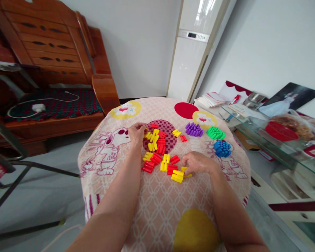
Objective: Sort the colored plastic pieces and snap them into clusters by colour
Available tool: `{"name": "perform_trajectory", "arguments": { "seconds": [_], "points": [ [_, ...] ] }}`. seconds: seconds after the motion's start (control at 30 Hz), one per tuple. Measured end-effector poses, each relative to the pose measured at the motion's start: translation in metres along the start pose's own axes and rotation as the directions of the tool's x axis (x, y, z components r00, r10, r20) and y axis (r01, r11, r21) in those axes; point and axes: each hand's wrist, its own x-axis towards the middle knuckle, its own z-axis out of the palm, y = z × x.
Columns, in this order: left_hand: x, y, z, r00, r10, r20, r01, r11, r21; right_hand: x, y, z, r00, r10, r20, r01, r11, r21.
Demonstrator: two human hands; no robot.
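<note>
My left hand (137,132) is closed in a pinch at the left end of a group of small yellow plastic pieces (152,146) and red plastic pieces (161,144); what lies between its fingertips is too small to make out. My right hand (197,162) reaches in from the right, fingers curled and closed on a yellow plastic piece (184,168), partly hidden by them. A yellow piece (177,176) lies just left of these fingers, beside red pieces (172,169). More red pieces (148,167) lie between my two arms.
Purple pieces (194,129), green pieces (215,132) and blue pieces (222,148) stand in bunches at the table's right. A patterned cloth (157,206) covers the round table. A glass shelf (275,147) borders it on the right; a wooden bench (49,70) stands behind left.
</note>
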Motion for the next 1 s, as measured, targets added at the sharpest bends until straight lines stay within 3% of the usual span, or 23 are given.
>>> {"name": "perform_trajectory", "arguments": {
  "seconds": [0.13,0.23,0.33,0.4,0.43,0.5,0.57,0.6,0.67,0.83,1.0],
  "points": [
    [0.000,0.000,-0.001,1.000,0.004,-0.003,-0.004,1.000,-0.008,0.004,0.004,0.003,0.998,0.031,-0.053,-0.032,0.999,-0.022],
    [-0.001,0.001,-0.001,1.000,0.004,0.007,-0.004,1.000,-0.008,0.010,0.019,0.003,0.963,0.125,-0.239,-0.121,0.992,0.029],
    [-0.002,0.002,-0.001,1.000,0.006,0.011,-0.006,1.000,-0.006,0.019,0.035,0.003,0.817,0.250,-0.520,-0.267,0.963,0.044],
    [-0.002,0.002,-0.002,1.000,0.010,0.007,-0.010,1.000,0.000,0.022,0.044,0.002,0.731,0.264,-0.629,-0.275,0.958,0.083],
    [-0.002,0.002,-0.002,1.000,0.013,0.006,-0.014,1.000,0.004,0.023,0.048,0.002,0.718,0.248,-0.651,-0.235,0.966,0.109],
    [-0.001,0.001,-0.002,1.000,0.019,0.004,-0.019,1.000,0.013,0.021,0.054,0.001,0.755,0.182,-0.630,-0.105,0.982,0.159],
    [0.000,0.000,-0.002,1.000,0.020,-0.001,-0.020,1.000,0.021,0.017,0.056,0.000,0.846,0.054,-0.531,0.034,0.988,0.154],
    [0.001,0.000,-0.002,1.000,0.019,-0.004,-0.019,0.999,0.026,0.015,0.056,0.000,0.883,-0.022,-0.468,0.091,0.988,0.124],
    [0.002,-0.002,-0.002,1.000,0.020,-0.010,-0.019,0.999,0.044,0.013,0.052,0.002,0.916,-0.135,-0.378,0.155,0.988,0.023],
    [0.004,-0.004,-0.002,0.999,0.033,-0.002,-0.032,0.995,0.099,0.021,0.040,0.013,0.885,-0.129,-0.447,0.073,0.987,-0.140],
    [0.008,-0.008,-0.003,0.999,0.046,-0.011,-0.043,0.982,0.184,0.029,0.050,0.009,0.786,0.043,-0.617,-0.034,0.999,0.026]
  ]
}}
